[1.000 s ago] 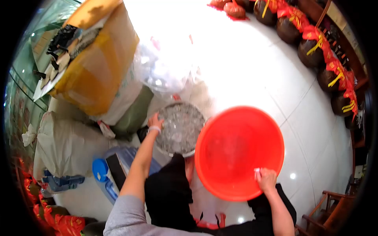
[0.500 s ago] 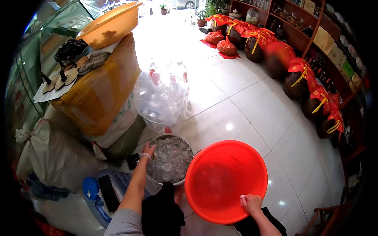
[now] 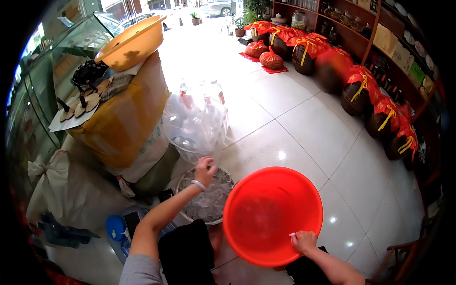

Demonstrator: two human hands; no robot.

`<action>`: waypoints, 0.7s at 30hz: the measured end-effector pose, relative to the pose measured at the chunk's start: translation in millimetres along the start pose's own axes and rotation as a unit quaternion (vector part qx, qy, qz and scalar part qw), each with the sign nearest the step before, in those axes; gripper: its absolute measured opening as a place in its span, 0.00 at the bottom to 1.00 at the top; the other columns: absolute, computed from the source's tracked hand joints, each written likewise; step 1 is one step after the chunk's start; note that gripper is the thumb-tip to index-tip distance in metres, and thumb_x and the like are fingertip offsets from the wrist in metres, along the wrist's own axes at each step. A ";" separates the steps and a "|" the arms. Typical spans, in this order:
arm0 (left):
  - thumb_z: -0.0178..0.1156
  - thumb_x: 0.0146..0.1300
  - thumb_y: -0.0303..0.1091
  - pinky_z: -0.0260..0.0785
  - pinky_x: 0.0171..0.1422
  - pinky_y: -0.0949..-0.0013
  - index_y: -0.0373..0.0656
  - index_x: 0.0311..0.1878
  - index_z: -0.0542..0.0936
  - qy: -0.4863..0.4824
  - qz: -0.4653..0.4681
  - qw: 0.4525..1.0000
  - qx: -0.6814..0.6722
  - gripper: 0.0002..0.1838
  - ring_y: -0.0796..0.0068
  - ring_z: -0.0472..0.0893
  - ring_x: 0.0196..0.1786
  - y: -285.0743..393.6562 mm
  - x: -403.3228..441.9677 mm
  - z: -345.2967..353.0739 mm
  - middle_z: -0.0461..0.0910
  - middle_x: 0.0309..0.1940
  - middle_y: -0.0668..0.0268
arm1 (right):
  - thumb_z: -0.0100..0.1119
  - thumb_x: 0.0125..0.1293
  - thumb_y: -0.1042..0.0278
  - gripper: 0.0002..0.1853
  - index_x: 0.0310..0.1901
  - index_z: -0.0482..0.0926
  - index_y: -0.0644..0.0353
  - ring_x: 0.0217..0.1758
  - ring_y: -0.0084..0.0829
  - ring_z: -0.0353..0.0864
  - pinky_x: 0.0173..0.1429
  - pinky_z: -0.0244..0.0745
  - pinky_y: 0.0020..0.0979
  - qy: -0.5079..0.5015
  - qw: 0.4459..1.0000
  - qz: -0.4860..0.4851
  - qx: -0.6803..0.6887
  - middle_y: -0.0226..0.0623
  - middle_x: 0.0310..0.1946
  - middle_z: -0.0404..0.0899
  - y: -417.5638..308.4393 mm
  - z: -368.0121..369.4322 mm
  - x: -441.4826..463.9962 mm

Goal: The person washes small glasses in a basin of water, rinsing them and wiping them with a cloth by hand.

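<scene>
My left hand (image 3: 204, 172) is above the far part of a round metal basin (image 3: 208, 199), close to a clear plastic bag (image 3: 192, 126). Its fingers are curled together, and what they hold is hidden. Many small clear glass-like pieces fill the metal basin. Beside it on the right stands a large red basin (image 3: 273, 213) with a faint, blurry patch at its bottom. At the near right rim of the red basin is my right hand (image 3: 304, 242), closed round a small white thing whose tip sticks out.
Stacked sacks and a taped box (image 3: 123, 109) stand at the left, with an orange basin (image 3: 133, 42) on top. A blue plastic item (image 3: 115, 228) lies near my left knee. Dark jars with red covers (image 3: 356, 97) line the right. A wooden chair (image 3: 399, 256) is at lower right.
My left hand has left the metal basin's left rim, moving right and away from me over its far part. The view has tilted up. My right hand stays by the red rim.
</scene>
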State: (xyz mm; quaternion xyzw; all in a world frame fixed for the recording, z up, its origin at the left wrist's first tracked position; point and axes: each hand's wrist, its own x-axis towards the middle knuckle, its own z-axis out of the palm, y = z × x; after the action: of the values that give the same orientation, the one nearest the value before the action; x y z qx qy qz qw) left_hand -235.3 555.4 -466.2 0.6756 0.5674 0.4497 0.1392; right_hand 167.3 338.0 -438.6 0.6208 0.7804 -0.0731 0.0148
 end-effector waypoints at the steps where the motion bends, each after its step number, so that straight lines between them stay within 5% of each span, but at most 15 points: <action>1: 0.58 0.48 0.29 0.65 0.51 0.62 0.37 0.38 0.74 0.001 0.051 0.999 -0.007 0.12 0.55 0.73 0.45 25.7 4.0 7.0 0.72 0.41 0.53 | 0.54 0.55 0.58 0.14 0.18 0.77 0.57 0.21 0.35 0.76 0.27 0.67 0.38 -0.006 1.000 0.003 0.001 0.34 0.16 0.75 1.1 1.3 0.8; 6: 0.57 0.51 0.26 0.69 0.46 0.66 0.37 0.39 0.75 -0.121 0.200 0.966 -0.108 0.11 0.57 0.76 0.44 108.8 -5.7 61.1 0.74 0.39 0.56 | 0.54 0.55 0.57 0.14 0.19 0.78 0.57 0.24 0.35 0.77 0.30 0.68 0.38 0.000 1.000 -0.003 0.012 0.35 0.18 0.76 4.2 4.5 2.1; 8: 0.57 0.52 0.29 0.70 0.45 0.66 0.37 0.40 0.76 -0.355 -0.108 0.885 -0.280 0.11 0.57 0.77 0.39 142.2 -17.3 72.6 0.77 0.34 0.56 | 0.53 0.56 0.57 0.13 0.22 0.78 0.54 0.26 0.35 0.78 0.31 0.67 0.38 -0.004 1.000 -0.002 0.010 0.35 0.20 0.76 5.7 7.4 4.6; 9: 0.57 0.52 0.29 0.70 0.45 0.66 0.37 0.40 0.76 -0.364 -0.110 0.882 -0.278 0.11 0.57 0.77 0.39 161.7 -18.6 64.4 0.77 0.34 0.56 | 0.52 0.57 0.57 0.12 0.23 0.78 0.53 0.27 0.35 0.77 0.32 0.67 0.38 -0.018 1.000 0.000 0.020 0.35 0.21 0.76 1.4 -3.0 7.1; 11: 0.56 0.53 0.34 0.72 0.44 0.63 0.38 0.40 0.77 -0.515 -0.090 0.842 -0.131 0.13 0.55 0.78 0.37 185.3 -25.2 72.1 0.78 0.33 0.53 | 0.50 0.58 0.57 0.12 0.25 0.78 0.52 0.28 0.35 0.77 0.34 0.66 0.39 -0.020 1.000 0.005 0.018 0.34 0.22 0.76 0.2 -3.1 5.9; 12: 0.56 0.53 0.36 0.73 0.44 0.62 0.38 0.40 0.78 -0.568 -0.020 0.822 -0.035 0.14 0.55 0.79 0.37 182.1 -34.1 90.5 0.79 0.33 0.52 | 0.49 0.59 0.56 0.12 0.25 0.77 0.52 0.28 0.36 0.77 0.35 0.65 0.38 -0.003 1.000 0.006 0.005 0.34 0.23 0.76 5.6 10.7 4.3; 13: 0.56 0.53 0.37 0.74 0.43 0.60 0.37 0.40 0.78 -0.550 0.159 0.813 0.110 0.15 0.54 0.79 0.38 142.9 -53.2 126.2 0.79 0.33 0.49 | 0.48 0.60 0.56 0.13 0.25 0.77 0.52 0.28 0.36 0.77 0.35 0.65 0.38 -0.023 1.000 0.015 0.004 0.35 0.23 0.76 5.1 7.7 2.4; 16: 0.54 0.54 0.37 0.72 0.46 0.57 0.35 0.38 0.78 -0.629 0.132 0.731 0.231 0.15 0.52 0.77 0.45 101.0 -80.1 171.3 0.77 0.39 0.47 | 0.51 0.57 0.62 0.10 0.23 0.77 0.54 0.27 0.34 0.78 0.32 0.68 0.36 0.043 0.998 -0.011 0.048 0.35 0.21 0.76 6.5 9.4 -1.4; 18: 0.51 0.55 0.32 0.72 0.48 0.58 0.35 0.41 0.77 -0.616 0.091 0.724 0.297 0.13 0.52 0.77 0.47 108.9 -86.7 172.3 0.76 0.43 0.46 | 0.54 0.53 0.62 0.11 0.18 0.77 0.55 0.23 0.33 0.77 0.30 0.69 0.33 0.074 0.994 -0.010 0.076 0.34 0.17 0.76 8.1 10.3 -0.1; 21: 0.50 0.55 0.28 0.71 0.50 0.59 0.36 0.46 0.75 -0.701 0.083 0.616 0.350 0.15 0.53 0.75 0.50 117.7 -87.1 184.7 0.74 0.47 0.47 | 0.55 0.51 0.63 0.10 0.17 0.76 0.55 0.23 0.32 0.77 0.29 0.68 0.33 0.041 0.996 -0.003 0.080 0.35 0.17 0.76 6.9 10.0 -1.7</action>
State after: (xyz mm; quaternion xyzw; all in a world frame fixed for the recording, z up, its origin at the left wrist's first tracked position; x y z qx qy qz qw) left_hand -14.2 499.9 -526.0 0.8270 0.3533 -0.3839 0.2095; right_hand 173.7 336.5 -448.9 0.6203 0.7736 -0.1102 -0.0673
